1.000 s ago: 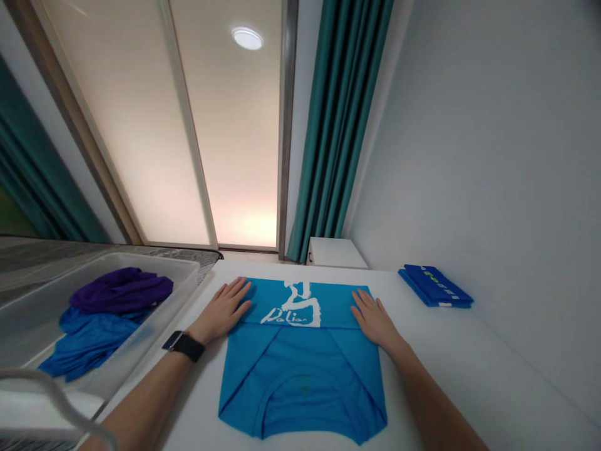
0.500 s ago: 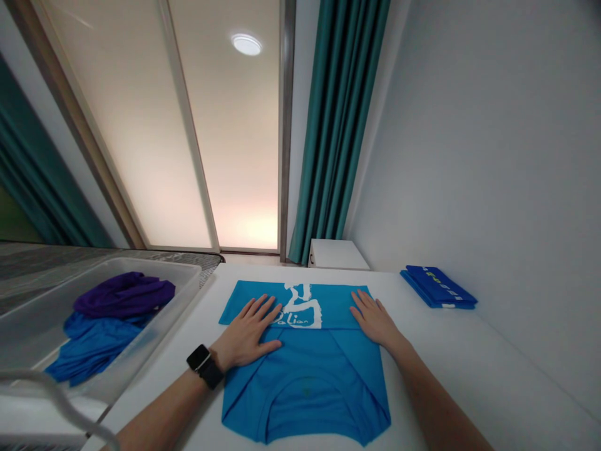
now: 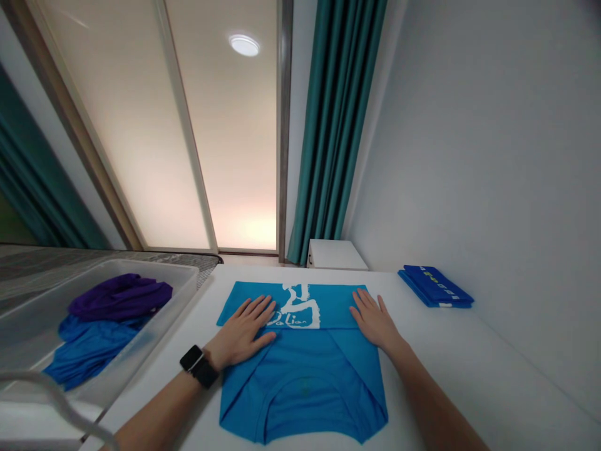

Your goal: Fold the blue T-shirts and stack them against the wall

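Note:
A bright blue T-shirt (image 3: 305, 376) with a white print lies partly folded on the white table (image 3: 469, 376), its far end turned back over itself. My left hand (image 3: 244, 332), with a black watch on the wrist, lies flat and open on the left part of that fold. My right hand (image 3: 373, 322) rests flat with fingers spread on the fold's right edge. Neither hand holds anything.
A clear plastic bin (image 3: 183, 282) at the left holds a purple garment (image 3: 119, 294) and a blue garment (image 3: 89, 354). A folded dark blue shirt (image 3: 434, 286) lies at the table's far right by the wall. A white cabinet (image 3: 335, 254) and teal curtain (image 3: 338, 125) stand behind.
My left hand slid rightward from the shirt's left edge onto the folded part. My right hand stayed in place.

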`<state>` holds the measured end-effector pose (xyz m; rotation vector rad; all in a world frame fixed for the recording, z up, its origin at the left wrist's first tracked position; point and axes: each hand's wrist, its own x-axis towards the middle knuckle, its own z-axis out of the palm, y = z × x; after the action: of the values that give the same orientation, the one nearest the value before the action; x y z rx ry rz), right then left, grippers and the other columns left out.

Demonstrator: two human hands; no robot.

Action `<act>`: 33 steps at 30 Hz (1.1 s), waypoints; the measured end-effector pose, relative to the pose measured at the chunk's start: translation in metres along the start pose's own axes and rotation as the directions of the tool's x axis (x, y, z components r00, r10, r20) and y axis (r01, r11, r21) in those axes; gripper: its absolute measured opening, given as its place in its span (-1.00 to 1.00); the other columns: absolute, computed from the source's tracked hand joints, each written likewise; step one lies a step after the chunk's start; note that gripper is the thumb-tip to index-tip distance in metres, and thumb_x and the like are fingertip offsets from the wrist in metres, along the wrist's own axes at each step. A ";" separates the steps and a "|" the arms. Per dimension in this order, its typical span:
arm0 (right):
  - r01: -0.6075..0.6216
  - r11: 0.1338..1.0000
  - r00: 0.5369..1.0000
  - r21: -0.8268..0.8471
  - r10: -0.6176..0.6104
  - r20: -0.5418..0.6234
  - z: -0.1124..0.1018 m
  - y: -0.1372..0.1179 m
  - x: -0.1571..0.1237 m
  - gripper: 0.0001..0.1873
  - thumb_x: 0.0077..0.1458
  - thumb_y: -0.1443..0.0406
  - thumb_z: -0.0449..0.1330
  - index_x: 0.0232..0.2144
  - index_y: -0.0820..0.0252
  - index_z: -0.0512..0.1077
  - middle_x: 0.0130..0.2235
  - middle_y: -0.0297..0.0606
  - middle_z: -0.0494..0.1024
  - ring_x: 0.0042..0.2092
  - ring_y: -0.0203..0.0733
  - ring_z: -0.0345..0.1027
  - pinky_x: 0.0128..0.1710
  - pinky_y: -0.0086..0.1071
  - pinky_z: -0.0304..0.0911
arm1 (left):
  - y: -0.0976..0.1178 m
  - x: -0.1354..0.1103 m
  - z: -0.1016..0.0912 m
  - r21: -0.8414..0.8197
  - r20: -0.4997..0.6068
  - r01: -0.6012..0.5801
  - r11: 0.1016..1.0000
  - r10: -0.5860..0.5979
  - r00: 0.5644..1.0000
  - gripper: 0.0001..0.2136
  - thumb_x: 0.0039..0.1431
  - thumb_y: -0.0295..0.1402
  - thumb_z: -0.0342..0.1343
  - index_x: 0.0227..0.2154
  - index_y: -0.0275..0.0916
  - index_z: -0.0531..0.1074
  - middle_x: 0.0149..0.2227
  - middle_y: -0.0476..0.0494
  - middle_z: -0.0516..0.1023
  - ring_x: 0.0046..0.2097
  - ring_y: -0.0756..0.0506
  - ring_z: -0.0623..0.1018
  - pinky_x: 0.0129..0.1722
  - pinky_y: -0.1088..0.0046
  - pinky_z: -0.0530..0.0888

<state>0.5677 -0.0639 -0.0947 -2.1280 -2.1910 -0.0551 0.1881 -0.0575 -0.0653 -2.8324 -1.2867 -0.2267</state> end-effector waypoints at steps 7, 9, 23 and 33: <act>0.122 0.989 0.992 0.082 -0.120 -0.028 -0.009 -0.057 -0.024 -0.23 0.31 -0.04 -0.39 0.35 0.36 -0.03 0.39 -0.14 -0.11 0.40 -0.09 -0.30 0.35 -0.08 -0.37 | 0.016 -0.001 0.011 -0.034 -0.016 0.017 0.999 -0.018 1.000 -0.36 0.34 0.08 -0.25 0.36 -0.10 -0.09 0.38 -0.11 -0.03 0.37 -0.25 0.06 0.33 0.07 0.06; 0.124 0.987 0.992 0.099 -0.123 -0.020 -0.009 -0.071 -0.028 -0.22 0.31 -0.05 -0.40 0.35 0.34 -0.05 0.39 -0.15 -0.14 0.40 -0.09 -0.32 0.35 -0.09 -0.36 | 0.021 -0.001 0.013 -0.046 0.008 0.007 0.999 -0.007 1.000 -0.36 0.33 0.09 -0.25 0.36 -0.10 -0.07 0.38 -0.13 -0.03 0.37 -0.27 0.05 0.32 0.04 0.05; 0.058 0.993 0.996 0.103 -0.064 0.056 -0.006 -0.087 -0.033 -0.22 0.30 -0.07 -0.35 0.36 0.31 -0.09 0.40 -0.11 -0.17 0.40 -0.04 -0.37 0.35 -0.03 -0.43 | 0.023 -0.003 0.015 -0.050 0.025 -0.019 0.999 0.021 0.999 -0.31 0.27 0.15 -0.16 0.36 -0.03 -0.10 0.39 -0.14 -0.08 0.38 -0.32 -0.01 0.32 -0.03 0.00; 0.133 0.980 0.987 0.147 -0.144 0.066 -0.017 -0.072 -0.023 -0.32 0.34 0.05 -0.36 0.35 0.25 0.01 0.38 -0.17 -0.07 0.39 -0.10 -0.26 0.35 -0.05 -0.33 | 0.016 0.012 0.009 -0.046 -0.105 0.037 0.998 -0.042 0.994 -0.45 0.40 -0.02 -0.31 0.36 -0.08 -0.06 0.37 -0.08 0.02 0.36 -0.17 0.10 0.34 0.13 0.03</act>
<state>0.4967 -0.0903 -0.0772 -1.9316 -2.3063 0.1710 0.2090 -0.0589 -0.0719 -2.7896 -1.3330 -0.4052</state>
